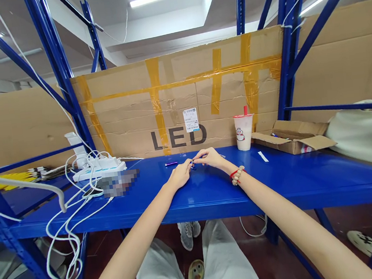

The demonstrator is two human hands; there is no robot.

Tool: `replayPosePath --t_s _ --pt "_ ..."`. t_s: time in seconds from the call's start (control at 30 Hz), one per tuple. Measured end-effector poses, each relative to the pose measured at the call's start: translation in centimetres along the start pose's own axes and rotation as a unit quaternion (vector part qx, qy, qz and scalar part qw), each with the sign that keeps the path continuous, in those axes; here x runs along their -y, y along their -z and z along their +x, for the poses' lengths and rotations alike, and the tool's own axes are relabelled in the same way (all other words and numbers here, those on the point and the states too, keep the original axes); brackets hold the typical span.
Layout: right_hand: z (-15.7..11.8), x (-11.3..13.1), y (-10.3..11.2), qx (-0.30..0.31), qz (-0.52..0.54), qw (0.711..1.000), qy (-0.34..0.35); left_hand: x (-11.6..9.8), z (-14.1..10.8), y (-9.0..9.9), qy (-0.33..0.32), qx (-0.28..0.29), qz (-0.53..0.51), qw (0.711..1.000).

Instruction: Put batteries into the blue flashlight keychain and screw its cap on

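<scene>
Over the middle of the blue tabletop (153,203), my two hands meet fingertip to fingertip. My left hand (180,175) is closed, its fingers pinched at a small dark blue piece (193,165). From the other side my right hand (209,158), with a beaded bracelet and red cord at its wrist, pinches at the same piece. The fingers cover most of it, so its kind cannot be made out. Just left of my hands lies a thin purple pen-like tube (171,163). A small thin object (222,156) shows partly behind my right hand.
White cables and a power strip (99,169) crowd the left, some hanging over the edge. To the right stand a lidded cup (244,133) with a red straw, a white paper strip (263,156) and an opened cardboard box (293,143). A cardboard panel (122,120) closes the back.
</scene>
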State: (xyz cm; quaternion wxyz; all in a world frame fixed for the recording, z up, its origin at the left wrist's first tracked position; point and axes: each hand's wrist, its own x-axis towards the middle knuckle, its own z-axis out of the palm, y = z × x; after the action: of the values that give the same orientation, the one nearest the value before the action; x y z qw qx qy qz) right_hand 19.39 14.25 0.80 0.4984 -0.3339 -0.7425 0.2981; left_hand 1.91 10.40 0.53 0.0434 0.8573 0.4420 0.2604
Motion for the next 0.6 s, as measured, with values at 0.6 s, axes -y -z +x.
replayPosePath --t_s 0.6 --pt "-0.36 0.42 -0.24 0.011 -0.081 0.996 -0.037 0.22 -0.06 -0.17 -0.014 -0.023 -0.021 0.999"
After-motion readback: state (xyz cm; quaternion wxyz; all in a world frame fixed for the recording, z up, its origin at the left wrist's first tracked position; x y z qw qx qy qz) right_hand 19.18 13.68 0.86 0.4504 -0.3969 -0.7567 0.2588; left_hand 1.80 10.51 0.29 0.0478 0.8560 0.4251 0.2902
